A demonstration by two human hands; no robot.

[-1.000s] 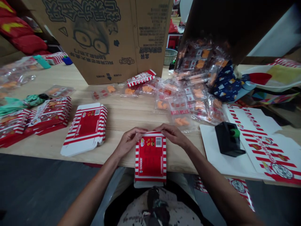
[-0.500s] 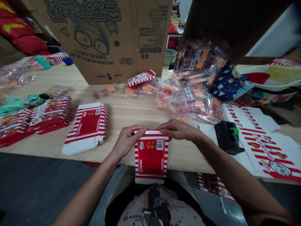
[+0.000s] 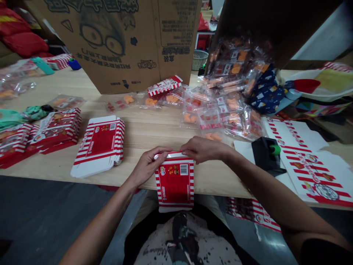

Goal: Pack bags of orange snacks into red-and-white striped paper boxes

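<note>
A red-and-white striped carton (image 3: 176,186) with a barcode hangs over the table's near edge, toward my lap. My left hand (image 3: 150,163) pinches its upper left edge, thumb on top. At the upper right edge, my right hand (image 3: 202,150) grips the carton with its fingers closed. Between the two hands runs a narrow white flap along the carton's top. To the left lies a stack of flat striped cartons (image 3: 100,141), apart from my left hand. A black tape dispenser (image 3: 266,156) with a green hub stands right of my right forearm.
Clear packets with orange pieces (image 3: 233,106) are heaped at the back right, before a large cardboard box (image 3: 132,48). Filled striped boxes (image 3: 59,129) lie at the left. Printed carton sheets (image 3: 311,165) cover the right side; a blue patterned cloth (image 3: 266,90) sits behind them.
My right hand has shifted slightly left along the carton's top edge, and more of the white flap shows. The carton stays held in both hands. The view has shifted a little.
</note>
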